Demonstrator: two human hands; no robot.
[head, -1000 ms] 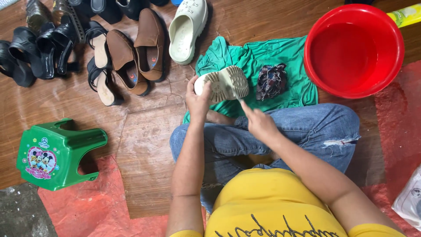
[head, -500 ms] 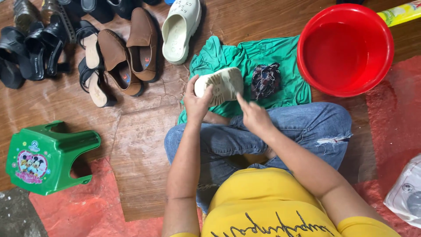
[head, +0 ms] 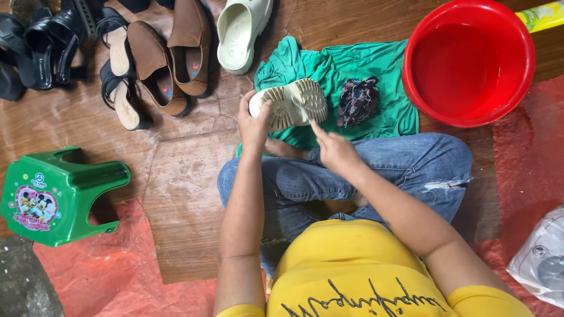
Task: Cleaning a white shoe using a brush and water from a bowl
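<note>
A round pink cartoon sticker (head: 34,206) sits on the green stool's side at left, a yellow-green labelled package (head: 543,16) lies top right, and a clear plastic bag (head: 541,258) at bottom right.

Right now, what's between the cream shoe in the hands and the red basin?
In the head view, a dark patterned rag lies on the green shirt between the cream shoe and red basin.

Glossy plastic basin (head: 470,61), ridged rubbery sole (head: 294,103)

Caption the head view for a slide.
Left hand holds a pale clog sole-up over a green cloth; right hand touches it.
</note>
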